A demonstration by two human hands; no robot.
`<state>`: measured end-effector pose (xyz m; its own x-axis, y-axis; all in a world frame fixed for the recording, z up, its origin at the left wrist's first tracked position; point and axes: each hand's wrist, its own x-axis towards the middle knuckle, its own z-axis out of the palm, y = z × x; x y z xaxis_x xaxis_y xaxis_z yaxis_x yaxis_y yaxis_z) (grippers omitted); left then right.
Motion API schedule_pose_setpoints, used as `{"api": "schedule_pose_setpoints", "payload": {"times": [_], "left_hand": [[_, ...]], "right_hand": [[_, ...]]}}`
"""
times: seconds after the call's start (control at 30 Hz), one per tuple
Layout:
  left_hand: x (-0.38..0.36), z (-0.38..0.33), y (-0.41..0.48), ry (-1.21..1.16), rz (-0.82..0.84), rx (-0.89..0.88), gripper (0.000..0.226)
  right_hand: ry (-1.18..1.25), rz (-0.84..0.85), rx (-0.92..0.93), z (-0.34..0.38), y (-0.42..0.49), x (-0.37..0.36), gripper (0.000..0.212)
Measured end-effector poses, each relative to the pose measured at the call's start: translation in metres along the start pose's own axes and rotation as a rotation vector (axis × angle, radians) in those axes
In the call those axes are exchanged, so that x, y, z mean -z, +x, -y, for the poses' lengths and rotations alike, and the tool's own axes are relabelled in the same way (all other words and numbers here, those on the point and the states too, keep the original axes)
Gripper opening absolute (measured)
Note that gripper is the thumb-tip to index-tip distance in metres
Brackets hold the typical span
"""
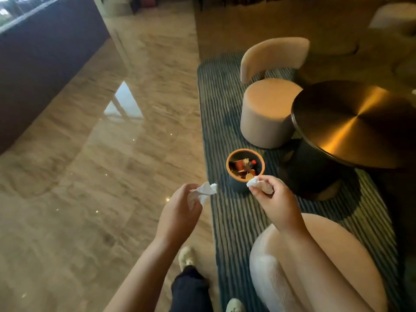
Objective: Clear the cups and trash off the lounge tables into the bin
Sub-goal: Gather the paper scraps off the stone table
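Glossy marble floor (90, 176), striped rug (225, 104), beige chair (267, 113)

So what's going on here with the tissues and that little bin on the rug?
A person is tidying up a lounge. The left hand holds a crumpled white tissue, and the right hand pinches a second tissue close to the small orange-rimmed bin. The bin stands on the striped rug beside a round metal table and already has cups and other rubbish inside. Neither tissue is in it yet.
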<state>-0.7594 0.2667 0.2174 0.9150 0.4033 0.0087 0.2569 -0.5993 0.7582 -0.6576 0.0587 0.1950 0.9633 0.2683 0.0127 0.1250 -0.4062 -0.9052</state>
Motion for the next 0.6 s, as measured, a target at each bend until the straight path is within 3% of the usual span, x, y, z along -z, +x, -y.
{"api": "schedule_pose_setpoints", "payload": {"times": [0.37, 0.6], "left_hand": [[-0.105, 0.032, 0.284, -0.018, 0.440, -0.011, 0.032], [-0.192, 0.056, 0.408, 0.043, 0.615, 0.129, 0.036]], "right_hand": [[-0.041, -0.205, -0.343, -0.077, 0.194, -0.027, 0.012], [-0.076, -0.161, -0.565, -0.156, 0.304, -0.044, 0.014]]}}
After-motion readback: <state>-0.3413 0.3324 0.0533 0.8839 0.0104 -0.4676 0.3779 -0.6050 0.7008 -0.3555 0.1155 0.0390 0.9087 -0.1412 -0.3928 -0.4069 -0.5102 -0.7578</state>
